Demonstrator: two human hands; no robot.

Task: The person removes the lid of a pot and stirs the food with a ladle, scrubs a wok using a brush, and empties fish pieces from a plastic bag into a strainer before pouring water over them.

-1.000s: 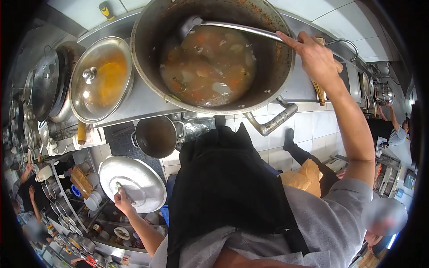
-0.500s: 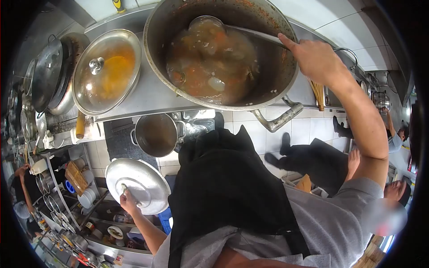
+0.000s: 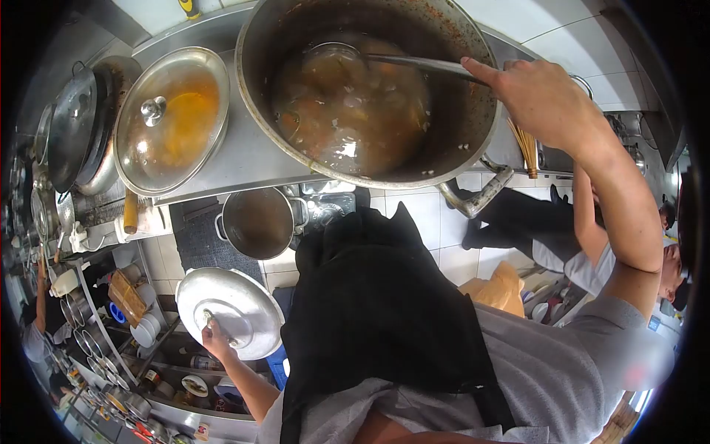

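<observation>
My right hand (image 3: 543,96) grips the long handle of a ladle (image 3: 421,62), its index finger stretched along it. The ladle's bowl lies partly sunk in a brownish soup (image 3: 355,111) with orange pieces, inside a large, deep metal pot (image 3: 255,111). Low on the left, my left hand (image 3: 217,340) is closed around the handle of a big round aluminium lid (image 3: 251,302), held away from the pot.
Left of the big pot sits a pan under a clear glass lid (image 3: 207,74), with orange food inside. A smaller pot (image 3: 259,222) stands low, below the counter edge. Shelves with bowls (image 3: 146,329) are at lower left. A co-worker (image 3: 584,244) is at right, near a brown paper bag (image 3: 499,288).
My right hand has shifted slightly right and down with the ladle, whose bowl has moved a little left and down. The co-worker at right has changed position; the left hand stays nearly still.
</observation>
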